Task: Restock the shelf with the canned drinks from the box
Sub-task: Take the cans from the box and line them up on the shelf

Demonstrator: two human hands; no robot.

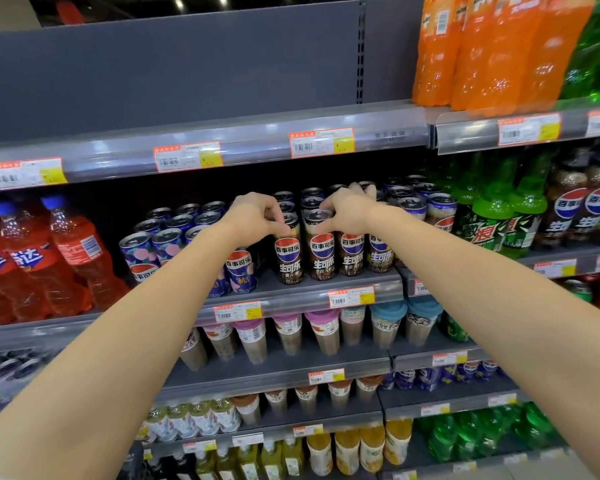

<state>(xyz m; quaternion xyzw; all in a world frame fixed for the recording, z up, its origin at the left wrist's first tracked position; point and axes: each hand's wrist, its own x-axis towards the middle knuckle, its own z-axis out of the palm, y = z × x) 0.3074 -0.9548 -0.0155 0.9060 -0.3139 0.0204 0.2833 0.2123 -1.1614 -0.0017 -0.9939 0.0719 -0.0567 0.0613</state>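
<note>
On the shelf (291, 294), 4 cans (322, 258) stand in a front row at the edge, with more rows behind them. The left hand (257, 211) grips the top of the 1st can (288, 254) from the left. The right hand (347, 209) grips the top of the 3rd can (352, 252). Just left of this block stand the side cans (146, 251), and beyond them the left bottles (77, 258). The right bottles (492, 220) stand right of the block. Cups (323, 334) stand on the level below. The top bottles (482, 53) stand on the level above, at the right.
</note>
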